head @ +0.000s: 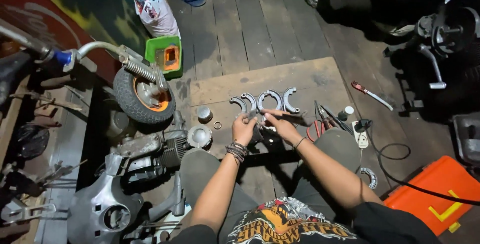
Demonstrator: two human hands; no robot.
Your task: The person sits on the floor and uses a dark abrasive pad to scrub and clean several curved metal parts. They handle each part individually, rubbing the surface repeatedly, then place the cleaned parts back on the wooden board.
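Both hands meet over the plywood board (310, 76): left hand (243, 129) and right hand (281, 124) fingers pinch a small metal part (256, 117); brake shoes (265, 100) lie at twelve o'clock.

My view is dim overall, lit by one source near my head: the wooden board (280, 81) and my forearms glow, while corners fall into deep shadow. Metal brake shoes (263, 99) catch small glints. Edges bend with wide-angle distortion; the dark right side loses detail.
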